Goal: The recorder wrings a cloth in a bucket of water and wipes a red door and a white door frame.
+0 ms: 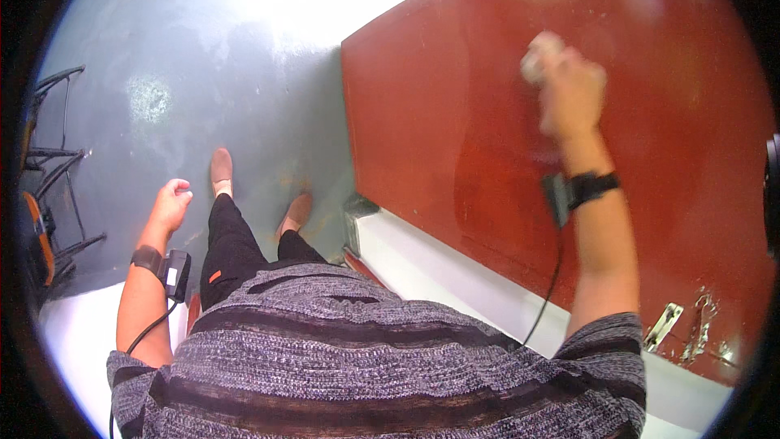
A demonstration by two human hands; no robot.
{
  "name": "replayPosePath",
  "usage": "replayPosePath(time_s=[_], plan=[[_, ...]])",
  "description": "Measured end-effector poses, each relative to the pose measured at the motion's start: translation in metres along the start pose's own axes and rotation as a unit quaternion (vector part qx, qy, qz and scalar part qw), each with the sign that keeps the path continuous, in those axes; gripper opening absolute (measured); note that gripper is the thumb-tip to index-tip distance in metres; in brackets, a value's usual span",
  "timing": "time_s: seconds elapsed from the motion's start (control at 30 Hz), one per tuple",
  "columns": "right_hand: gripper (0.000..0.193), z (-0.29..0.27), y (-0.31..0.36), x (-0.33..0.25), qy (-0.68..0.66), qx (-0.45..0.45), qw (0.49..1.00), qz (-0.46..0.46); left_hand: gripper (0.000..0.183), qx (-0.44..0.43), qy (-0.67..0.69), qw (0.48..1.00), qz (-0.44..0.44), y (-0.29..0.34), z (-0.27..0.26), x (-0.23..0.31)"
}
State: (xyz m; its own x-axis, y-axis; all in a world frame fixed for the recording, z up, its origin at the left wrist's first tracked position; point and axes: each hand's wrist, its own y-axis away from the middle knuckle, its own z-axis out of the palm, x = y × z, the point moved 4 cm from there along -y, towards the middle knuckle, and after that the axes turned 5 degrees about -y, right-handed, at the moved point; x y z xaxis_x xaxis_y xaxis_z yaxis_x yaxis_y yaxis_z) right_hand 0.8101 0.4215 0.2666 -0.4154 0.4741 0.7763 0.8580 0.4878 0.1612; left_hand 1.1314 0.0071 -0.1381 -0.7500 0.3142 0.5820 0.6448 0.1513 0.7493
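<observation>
My right hand point(573, 97) is raised against a red-brown door point(422, 122), its fingers closed round a crumpled whitish cloth point(533, 61). Hand and cloth are smeared by motion, so the cloth's exact shape is unclear. The cloth appears to be against the door's surface. Out to the left, my left hand point(171, 205) hangs over the grey floor with its fingers curled in; nothing shows in it. Each wrist wears a dark strap with a small cabled box.
A metal bolt latch point(663, 327) sits low at the right on the door, beside chipped paint. A white door frame point(439, 264) runs along the door's near edge. Black metal legs of furniture point(61, 154) stand at the far left on the grey floor point(146, 41).
</observation>
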Motion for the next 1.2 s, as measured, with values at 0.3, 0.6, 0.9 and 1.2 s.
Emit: replayPosePath(time_s=[0.3,0.6,0.9,1.2], plan=[[0.043,-0.021,-0.078,0.103,0.126,0.144,0.977,0.092,0.03,0.073,-0.008,0.996,-0.042,-0.012,-0.042,-0.052],[0.028,0.056,-0.2,-0.022,0.009,0.052,0.991,-0.12,0.031,0.164,0.05,0.98,-0.098,0.041,-0.028,-0.089],[0.039,0.117,0.078,-0.199,-0.201,-0.28,0.922,-0.176,0.028,-0.055,0.028,0.995,-0.083,0.065,0.027,0.005],[0.035,-0.01,0.001,-0.156,0.022,-0.456,0.864,-0.21,0.029,0.025,-0.039,0.999,0.002,-0.034,-0.087,-0.026]])
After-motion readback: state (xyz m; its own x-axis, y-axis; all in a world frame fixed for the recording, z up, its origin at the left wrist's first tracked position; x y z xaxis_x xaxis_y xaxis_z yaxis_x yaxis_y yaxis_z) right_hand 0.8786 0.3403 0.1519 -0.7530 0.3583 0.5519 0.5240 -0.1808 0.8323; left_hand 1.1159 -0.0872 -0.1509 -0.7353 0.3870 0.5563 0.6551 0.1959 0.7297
